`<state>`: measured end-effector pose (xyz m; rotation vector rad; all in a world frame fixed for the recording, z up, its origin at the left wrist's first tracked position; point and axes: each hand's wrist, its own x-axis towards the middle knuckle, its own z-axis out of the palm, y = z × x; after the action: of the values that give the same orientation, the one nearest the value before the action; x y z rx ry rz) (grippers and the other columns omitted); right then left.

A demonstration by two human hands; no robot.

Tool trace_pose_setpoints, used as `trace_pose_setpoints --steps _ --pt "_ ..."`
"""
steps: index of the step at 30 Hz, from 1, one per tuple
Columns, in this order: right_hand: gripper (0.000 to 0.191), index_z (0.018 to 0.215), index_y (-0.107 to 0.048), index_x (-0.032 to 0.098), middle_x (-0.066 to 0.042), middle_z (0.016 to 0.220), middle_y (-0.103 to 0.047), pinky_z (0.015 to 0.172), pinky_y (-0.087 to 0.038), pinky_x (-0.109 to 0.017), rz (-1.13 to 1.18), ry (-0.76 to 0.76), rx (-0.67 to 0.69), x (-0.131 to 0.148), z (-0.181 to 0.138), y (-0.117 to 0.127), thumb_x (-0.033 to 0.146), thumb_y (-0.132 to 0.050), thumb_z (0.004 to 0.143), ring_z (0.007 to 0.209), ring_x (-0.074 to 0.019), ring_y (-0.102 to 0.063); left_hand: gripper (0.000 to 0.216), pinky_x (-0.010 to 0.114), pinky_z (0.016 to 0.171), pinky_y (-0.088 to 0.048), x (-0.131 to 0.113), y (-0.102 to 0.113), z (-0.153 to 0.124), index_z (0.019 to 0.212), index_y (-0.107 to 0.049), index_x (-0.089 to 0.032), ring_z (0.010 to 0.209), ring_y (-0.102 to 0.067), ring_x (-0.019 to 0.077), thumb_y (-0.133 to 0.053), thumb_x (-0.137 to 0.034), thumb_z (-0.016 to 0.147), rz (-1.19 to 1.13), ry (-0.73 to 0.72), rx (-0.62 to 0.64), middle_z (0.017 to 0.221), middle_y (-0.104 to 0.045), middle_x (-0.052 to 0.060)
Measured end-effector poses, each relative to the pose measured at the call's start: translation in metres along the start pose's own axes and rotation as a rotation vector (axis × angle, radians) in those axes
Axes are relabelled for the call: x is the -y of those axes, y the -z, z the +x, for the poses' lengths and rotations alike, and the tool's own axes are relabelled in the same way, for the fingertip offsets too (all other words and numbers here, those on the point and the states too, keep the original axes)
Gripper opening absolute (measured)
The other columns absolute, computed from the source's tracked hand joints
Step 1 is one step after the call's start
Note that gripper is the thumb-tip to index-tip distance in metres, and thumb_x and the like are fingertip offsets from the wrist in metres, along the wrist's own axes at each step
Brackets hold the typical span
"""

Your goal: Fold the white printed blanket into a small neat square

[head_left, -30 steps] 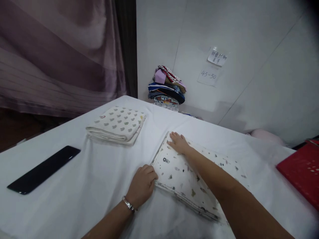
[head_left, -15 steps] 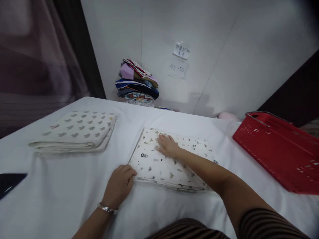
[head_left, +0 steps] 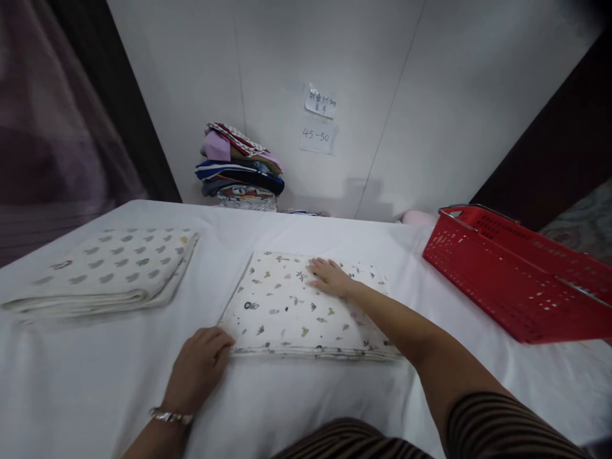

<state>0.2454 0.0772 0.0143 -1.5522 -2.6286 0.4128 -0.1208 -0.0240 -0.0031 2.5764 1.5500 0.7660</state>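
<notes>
A folded white cloth with small animal and plant prints [head_left: 287, 312] lies flat in layers on the white-covered table. My right hand [head_left: 329, 278] rests on its upper part, palm down with the fingers spread. At the cloth's near left corner is my left hand [head_left: 203, 357], its fingers curled together and gripping the edge. A bracelet circles the left wrist. To the left lies another folded cloth [head_left: 124, 264], cream with grey shapes, apart from both hands.
A red plastic basket [head_left: 507, 274] with metal handles stands on the right. Behind the table's far edge rises a stack of folded fabrics [head_left: 241, 169]. Two handwritten paper notes [head_left: 318, 136] are stuck to the wall. A dark curtain [head_left: 52, 127] hangs at the left.
My right hand has slid to the right across the printed cloth. My left hand stays at the near left corner. The whole view has turned somewhat to the right.
</notes>
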Motion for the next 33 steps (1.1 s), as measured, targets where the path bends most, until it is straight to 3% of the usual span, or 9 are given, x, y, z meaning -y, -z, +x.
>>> trace_pose_setpoints --steps 6,13,21,28,33 --pt "0.073 0.146 -0.016 0.022 -0.004 0.152 -0.009 0.112 -0.005 -0.044 -0.028 -0.103 0.002 -0.029 -0.022 -0.002 0.065 -0.014 0.087 0.140 -0.0229 -0.005 0.021 0.033 0.076 -0.046 0.005 -0.003 0.003 0.070 -0.065 -0.024 0.080 -0.058 0.0182 -0.045 -0.022 0.076 0.032 0.023 0.025 0.078 -0.066 0.002" --pt "0.072 0.145 -0.021 0.022 -0.005 0.152 -0.009 0.112 -0.005 -0.043 -0.022 -0.086 -0.039 -0.034 -0.034 0.003 0.065 -0.019 0.087 0.140 -0.0231 -0.005 0.022 0.034 0.076 -0.048 0.007 -0.003 0.004 0.068 -0.066 -0.024 0.079 -0.060 0.0196 -0.045 -0.024 0.075 0.029 0.001 0.001 0.077 -0.067 0.003" --pt "0.069 0.145 -0.021 0.022 -0.005 0.152 -0.011 0.111 -0.003 -0.045 -0.041 -0.256 -0.062 -0.054 -0.060 -0.001 0.062 -0.016 0.089 0.140 -0.0220 -0.006 0.020 0.037 0.072 -0.050 0.006 -0.003 0.008 0.064 -0.063 -0.027 0.075 -0.060 0.0220 -0.044 -0.029 0.072 0.012 -0.003 -0.036 0.072 -0.067 0.001" --pt "0.068 0.144 -0.024 0.021 -0.007 0.152 -0.012 0.110 -0.005 -0.047 -0.075 -0.320 -0.126 -0.061 -0.079 0.004 0.061 -0.017 0.089 0.140 -0.0234 -0.005 0.021 0.037 0.076 -0.048 0.008 -0.005 0.008 0.069 -0.063 -0.025 0.079 -0.059 0.0223 -0.043 -0.029 0.074 0.045 -0.004 0.024 0.076 -0.067 0.002" --pt "0.067 0.142 -0.028 0.020 -0.008 0.152 -0.014 0.109 -0.008 -0.049 -0.052 -0.397 -0.087 -0.067 -0.095 0.003 0.061 -0.021 0.089 0.139 -0.0254 -0.009 0.022 0.035 0.081 -0.045 0.005 -0.005 0.009 0.074 -0.064 -0.021 0.083 -0.056 0.0207 -0.042 -0.025 0.076 0.117 -0.020 0.074 0.080 -0.066 0.002"
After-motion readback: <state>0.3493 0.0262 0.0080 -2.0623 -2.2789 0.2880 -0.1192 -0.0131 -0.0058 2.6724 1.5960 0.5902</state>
